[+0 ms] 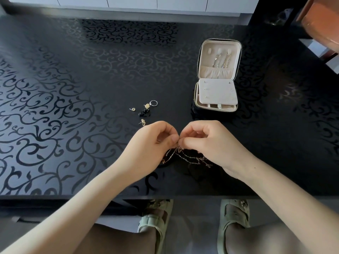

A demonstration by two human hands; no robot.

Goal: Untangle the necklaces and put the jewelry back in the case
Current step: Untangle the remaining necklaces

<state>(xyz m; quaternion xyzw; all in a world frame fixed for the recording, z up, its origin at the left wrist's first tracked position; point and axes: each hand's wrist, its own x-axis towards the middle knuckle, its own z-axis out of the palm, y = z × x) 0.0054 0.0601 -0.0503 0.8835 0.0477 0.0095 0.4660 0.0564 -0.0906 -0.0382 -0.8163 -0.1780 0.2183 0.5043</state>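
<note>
Fingers (pixel 170 138) of left hand (pixel 146 143) and right hand (pixel 211 142) pinched one knot of necklaces (pixel 189 157), chains hanging below, spread left to right. Beyond lay earrings (pixel 147 105), ring (pixel 153 103). Farthest stood open case (pixel 207 45), nearer right hand.

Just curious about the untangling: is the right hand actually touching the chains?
Touching. The head view shows the right hand pinching the tangled chains at their top, where the strands gather.
</note>
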